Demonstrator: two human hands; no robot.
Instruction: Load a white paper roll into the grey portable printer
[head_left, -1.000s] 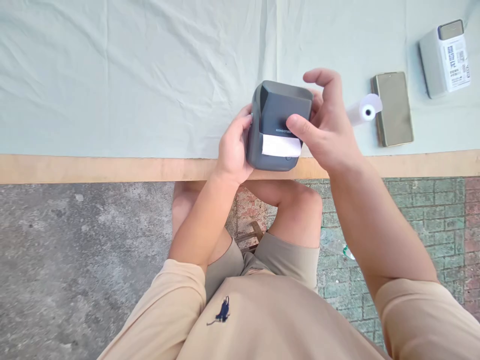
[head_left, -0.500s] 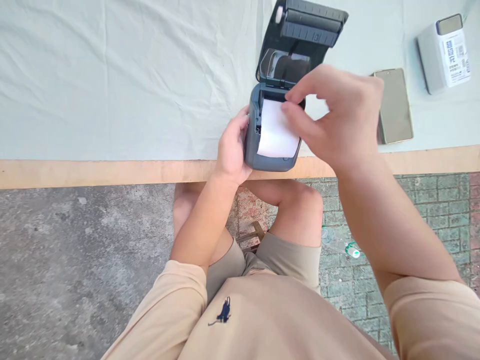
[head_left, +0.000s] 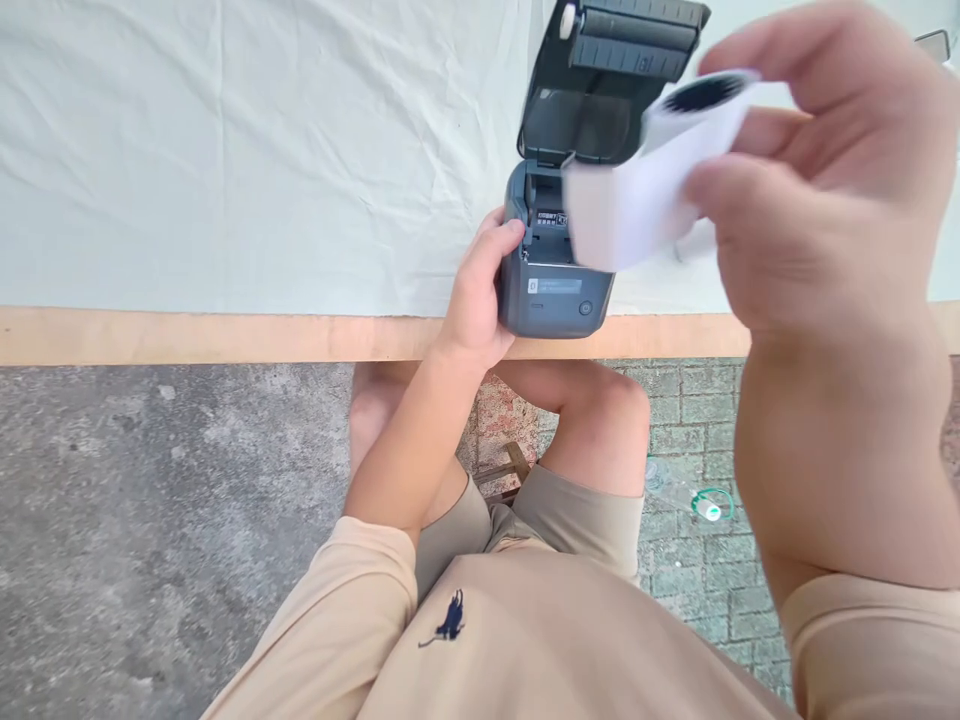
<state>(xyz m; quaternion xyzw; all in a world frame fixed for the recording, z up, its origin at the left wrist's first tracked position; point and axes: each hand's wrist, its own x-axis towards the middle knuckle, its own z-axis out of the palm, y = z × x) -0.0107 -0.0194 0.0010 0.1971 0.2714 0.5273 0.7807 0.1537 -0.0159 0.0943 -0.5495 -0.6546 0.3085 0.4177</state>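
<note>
While my left hand (head_left: 476,300) clamps the dark printer (head_left: 559,312) by its left side at the near edge of the table (head_left: 225,338), the lid (head_left: 581,125) stands open on the far side. My right hand (head_left: 825,190) pinches a blurred white paper roll (head_left: 667,180), its loose end (head_left: 592,215) hiding the printer's right part.

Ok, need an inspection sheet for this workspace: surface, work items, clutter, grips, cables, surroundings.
Surface: wrinkled pale cloth; bare wooden edge on the near side.
Work items: dark printer, lid open; white paper roll, blurred, partly unwound.
Clutter: object at the top right, mostly hidden.
Grips: left grip, bare hand, holds the printer's left side; right grip, likewise bare, holds the roll.
Cables: nothing seen.
Surroundings: clear bottle on greenish paving; grey concrete at left.
</note>
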